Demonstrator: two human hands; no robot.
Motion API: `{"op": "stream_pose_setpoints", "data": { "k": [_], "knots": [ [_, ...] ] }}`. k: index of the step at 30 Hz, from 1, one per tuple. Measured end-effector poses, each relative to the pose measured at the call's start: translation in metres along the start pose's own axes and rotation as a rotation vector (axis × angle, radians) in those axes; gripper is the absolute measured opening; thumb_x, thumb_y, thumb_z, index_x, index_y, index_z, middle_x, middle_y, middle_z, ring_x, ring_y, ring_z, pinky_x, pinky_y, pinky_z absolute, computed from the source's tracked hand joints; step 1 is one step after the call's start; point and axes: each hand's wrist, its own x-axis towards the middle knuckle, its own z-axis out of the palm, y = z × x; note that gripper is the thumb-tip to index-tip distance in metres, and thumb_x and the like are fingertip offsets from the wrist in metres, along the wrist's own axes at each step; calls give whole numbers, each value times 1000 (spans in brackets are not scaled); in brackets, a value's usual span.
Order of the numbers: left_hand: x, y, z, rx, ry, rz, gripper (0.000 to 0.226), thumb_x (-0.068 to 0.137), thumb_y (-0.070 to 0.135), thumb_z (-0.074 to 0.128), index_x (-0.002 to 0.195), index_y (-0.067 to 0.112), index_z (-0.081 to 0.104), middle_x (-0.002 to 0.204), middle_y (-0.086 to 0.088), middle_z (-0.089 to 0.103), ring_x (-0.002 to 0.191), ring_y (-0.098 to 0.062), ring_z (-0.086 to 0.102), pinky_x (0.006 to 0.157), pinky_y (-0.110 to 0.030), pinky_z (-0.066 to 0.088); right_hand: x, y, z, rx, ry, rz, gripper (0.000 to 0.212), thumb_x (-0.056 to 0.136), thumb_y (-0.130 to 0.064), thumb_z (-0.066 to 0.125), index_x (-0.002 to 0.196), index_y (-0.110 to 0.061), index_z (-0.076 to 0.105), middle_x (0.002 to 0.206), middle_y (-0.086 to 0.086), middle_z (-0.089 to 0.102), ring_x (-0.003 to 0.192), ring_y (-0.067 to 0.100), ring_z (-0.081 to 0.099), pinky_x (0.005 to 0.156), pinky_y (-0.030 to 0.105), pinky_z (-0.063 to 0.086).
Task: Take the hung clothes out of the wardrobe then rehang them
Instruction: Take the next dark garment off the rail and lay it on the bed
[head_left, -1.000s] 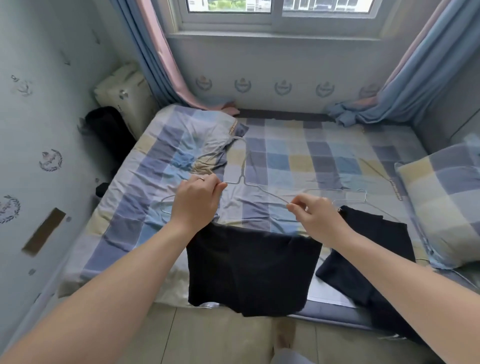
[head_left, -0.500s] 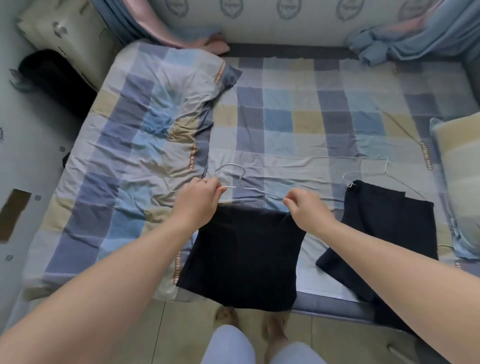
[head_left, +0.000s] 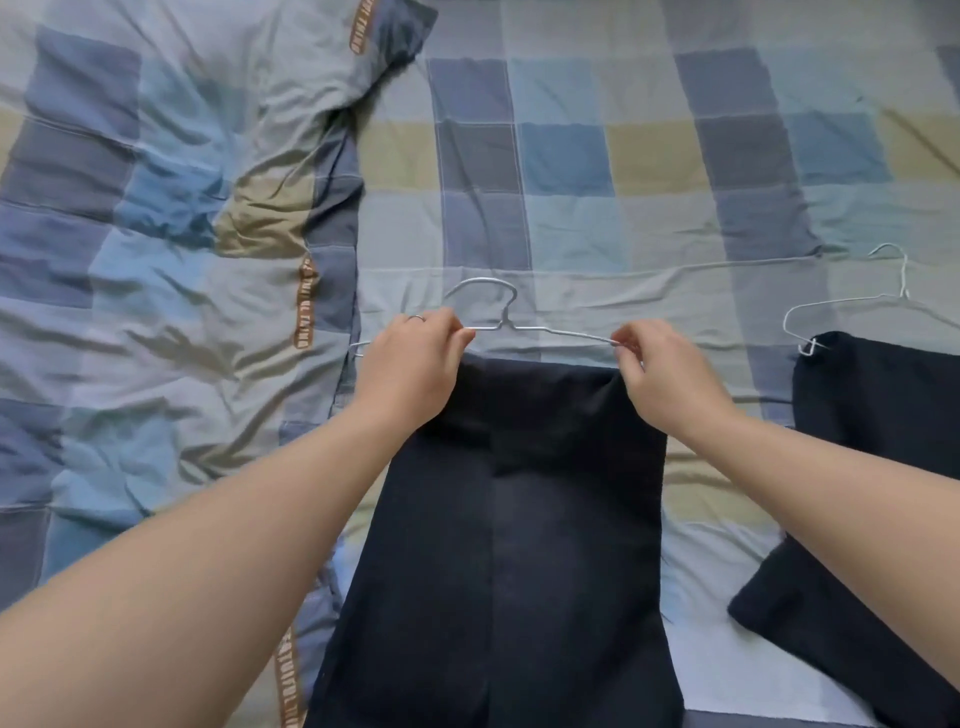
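The left hand (head_left: 410, 364) is curled, its fingertips pinching the left shoulder of a silver wire hanger (head_left: 501, 321). The right hand (head_left: 670, 376) pinches the same wire on its right shoulder. The hook rises between the two hands, just beyond the fingertips and nearer the left one. A short end of the wire pokes out past the left hand's outer side.

A dark garment (head_left: 519, 519) lies flat directly under and behind both hands, running back toward the person between the forearms. Its top edge meets the knuckles just below the wire. Whether the wire passes inside the cloth cannot be told.

Well out beyond the right hand's outer side lies a second wire hanger (head_left: 852, 304), touching the corner of another dark garment (head_left: 883, 415). Everything rests on a checked bed cover (head_left: 571, 171).
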Motion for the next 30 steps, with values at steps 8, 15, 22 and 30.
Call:
{"op": "stream_pose_setpoints", "data": {
  "k": [8, 15, 22, 30],
  "knots": [
    [90, -15, 74, -65, -67, -134, 34, 103, 44, 41, 120, 19, 58, 121, -4, 64, 117, -30, 51, 94, -42, 41, 87, 31, 53, -8, 105, 86, 18, 99, -19, 45, 109, -15, 60, 112, 8, 60, 106, 31, 54, 94, 47, 43],
    [57, -16, 99, 33, -208, -124, 64, 100, 54, 39, 155, 26, 23, 165, -2, 14, 152, -24, 6, 122, -43, 10, 53, 37, 72, -147, -79, 160, 56, 100, -41, 39, 152, -25, 23, 160, -4, 22, 147, 22, 17, 115, 46, 16],
    [-11, 0, 45, 80, -241, -39, 66, 100, 57, 32, 157, 31, 11, 167, 0, 0, 152, -23, -7, 123, -44, 0, -10, -9, 27, -253, -127, 45, 62, 100, -46, 34, 154, -30, 7, 164, -10, -1, 150, 23, -2, 117, 45, 8],
    [-97, 37, -84, 45, -175, -42, 71, 98, 63, 28, 158, 34, 3, 166, 4, -12, 151, -22, -18, 122, -48, -8, -113, -98, -66, -315, -97, -65, 65, 101, -48, 32, 156, -29, 4, 164, -9, -4, 150, 23, -6, 119, 49, 0]
  ]
}}
